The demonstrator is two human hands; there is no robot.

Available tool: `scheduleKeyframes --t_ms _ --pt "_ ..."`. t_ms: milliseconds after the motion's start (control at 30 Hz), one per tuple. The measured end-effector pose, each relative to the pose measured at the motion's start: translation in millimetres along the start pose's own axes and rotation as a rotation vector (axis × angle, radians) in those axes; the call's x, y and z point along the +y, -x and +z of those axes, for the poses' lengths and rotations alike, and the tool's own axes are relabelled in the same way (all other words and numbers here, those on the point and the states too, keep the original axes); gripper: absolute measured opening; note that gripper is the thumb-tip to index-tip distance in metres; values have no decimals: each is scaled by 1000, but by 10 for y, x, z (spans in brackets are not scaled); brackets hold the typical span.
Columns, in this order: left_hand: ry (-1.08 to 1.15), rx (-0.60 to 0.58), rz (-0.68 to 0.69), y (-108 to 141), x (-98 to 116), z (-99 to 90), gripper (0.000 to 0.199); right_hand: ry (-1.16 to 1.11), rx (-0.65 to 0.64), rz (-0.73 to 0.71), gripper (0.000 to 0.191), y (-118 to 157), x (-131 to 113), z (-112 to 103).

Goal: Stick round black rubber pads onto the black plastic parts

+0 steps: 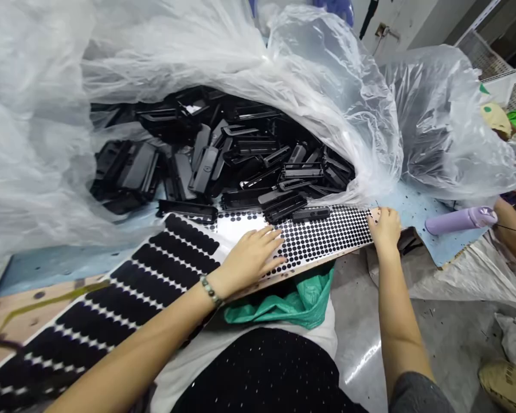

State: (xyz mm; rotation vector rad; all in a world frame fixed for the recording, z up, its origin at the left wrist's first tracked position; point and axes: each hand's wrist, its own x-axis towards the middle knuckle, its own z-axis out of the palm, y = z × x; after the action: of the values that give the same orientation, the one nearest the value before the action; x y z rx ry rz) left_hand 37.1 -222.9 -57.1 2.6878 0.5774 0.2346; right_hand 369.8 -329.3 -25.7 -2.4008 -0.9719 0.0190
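Observation:
My left hand (253, 258) lies flat with fingers spread on a white sheet of small black round stickers (327, 232). At that sheet's right end, my right hand (384, 229) has its fingers bent and closed at the corner, partly hiding it. Left of my left hand, under the forearm, runs a long strip of black round pads (155, 287) in dense rows. Several black plastic parts rest on the far edge of the sticker sheet, among them a ribbed piece (285, 206) and a small flat one (311, 214).
A big clear plastic bag (163, 63) lies open behind, with a heap of black plastic parts (204, 166) inside. Another clear bag (451, 120) and a purple bottle (460, 220) are at right. Green cloth (288, 301) hangs below the table edge. Another person's arm (511, 235) shows far right.

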Motion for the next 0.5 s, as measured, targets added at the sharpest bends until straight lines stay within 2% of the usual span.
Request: scheduleKeyframes --t_ms 100,200,300,400,500 --pt "-22 105 -92 -218 -14 -58 33 -66 -85 -149 24 394 -293 170" --pt "-118 48 -262 -527 -32 -83 30 -187 -257 -397 22 737 -609 431" --pt "-144 2 -313 -700 -86 -108 23 -246 -449 -541 21 938 -847 632" --pt "-73 59 -318 -662 -175 -197 24 -234 -587 -552 18 1030 -983 740" --pt "138 283 -335 -470 -256 -349 16 -181 -661 -529 14 1106 -1081 802"
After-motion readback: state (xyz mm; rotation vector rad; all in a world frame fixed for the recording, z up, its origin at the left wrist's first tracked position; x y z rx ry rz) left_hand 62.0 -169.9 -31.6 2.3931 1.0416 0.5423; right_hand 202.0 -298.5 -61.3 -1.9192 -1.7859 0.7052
